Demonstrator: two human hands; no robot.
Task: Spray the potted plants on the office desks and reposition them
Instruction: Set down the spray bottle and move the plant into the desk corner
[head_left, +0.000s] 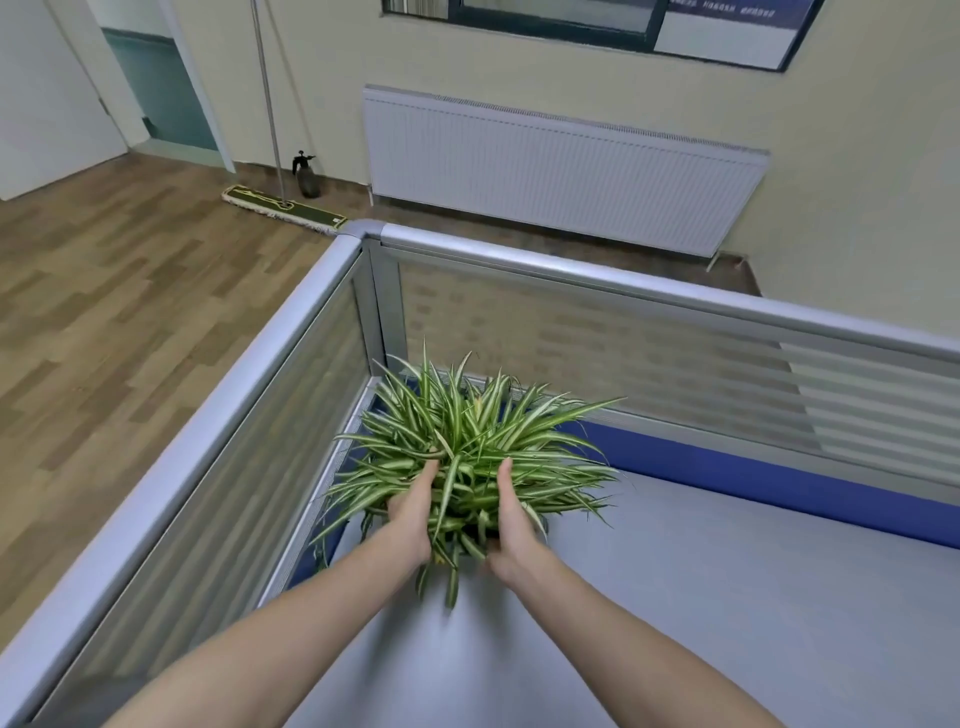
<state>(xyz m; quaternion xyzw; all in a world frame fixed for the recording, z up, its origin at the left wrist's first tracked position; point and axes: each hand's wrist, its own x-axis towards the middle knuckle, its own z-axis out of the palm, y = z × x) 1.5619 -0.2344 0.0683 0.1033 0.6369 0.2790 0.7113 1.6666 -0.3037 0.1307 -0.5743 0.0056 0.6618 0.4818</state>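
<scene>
A: Where was the spider plant (467, 452)?

B: On the surface (727, 597), in the corner of the partition (571, 265). Pot hidden under leaves.

A: Handling?

B: Leaves looked soft and bendy, no good to pull on; pot probably stiff and moderately heavy (soil). Take it by the pot sides.

A: Hands?

B: Left hand (413, 512) and right hand (511, 525) were partly curled, pressed in either side among the leaves, apparently cupping the pot; grip itself was hidden.

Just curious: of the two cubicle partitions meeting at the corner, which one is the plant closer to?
The left partition: the spider plant has leaves brushing it, while the back partition stands slightly clear.
</scene>
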